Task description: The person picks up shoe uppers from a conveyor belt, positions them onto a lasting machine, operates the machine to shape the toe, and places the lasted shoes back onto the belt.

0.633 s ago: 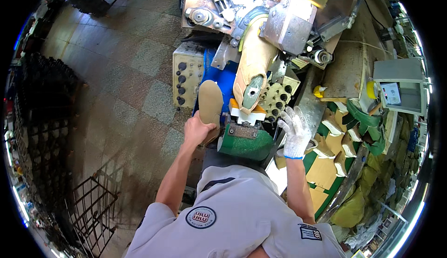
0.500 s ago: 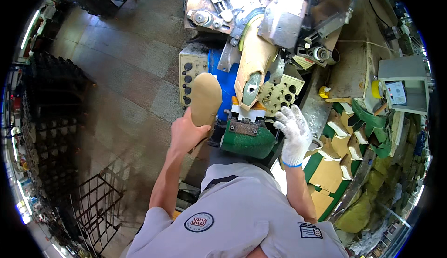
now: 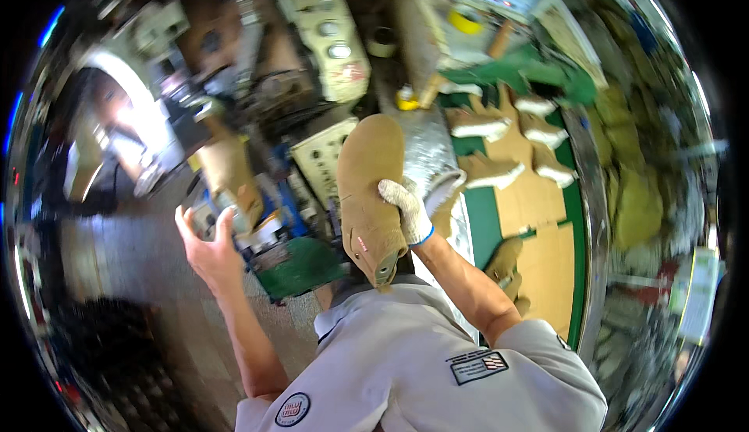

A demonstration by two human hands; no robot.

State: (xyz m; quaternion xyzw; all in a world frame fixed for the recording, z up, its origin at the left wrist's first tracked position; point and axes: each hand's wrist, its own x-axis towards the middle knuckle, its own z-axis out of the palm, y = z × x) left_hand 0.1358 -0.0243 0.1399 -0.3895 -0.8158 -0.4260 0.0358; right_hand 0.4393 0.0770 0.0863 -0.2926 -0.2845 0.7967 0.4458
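Note:
My right hand [image 3: 407, 207], in a white knit glove, grips a tan shoe upper stretched on a last [image 3: 371, 182]. Its rounded toe points away from me, and the last shows at the open heel end. My bare left hand [image 3: 211, 254] has its fingers and thumb apart with nothing between them. Just beyond it, a second tan shoe upper on a last [image 3: 228, 165] sits in the machine [image 3: 257, 81], whose green rounded part [image 3: 300, 267] lies close to my waist. Motion smears the machine somewhat.
At the right, a green-edged bench [image 3: 484, 225] carries several tan shoe pieces with white edges [image 3: 477, 124], cardboard sheets [image 3: 546, 264] and green cloth [image 3: 538, 73]. Beige control panels with knobs [image 3: 324, 159] stand beside the machine. A yellow tape roll [image 3: 466, 21] sits farther back.
The lasted shoe upper has passed from my left hand to my right. My left hand has opened and moved left. The view has swung right toward the bench.

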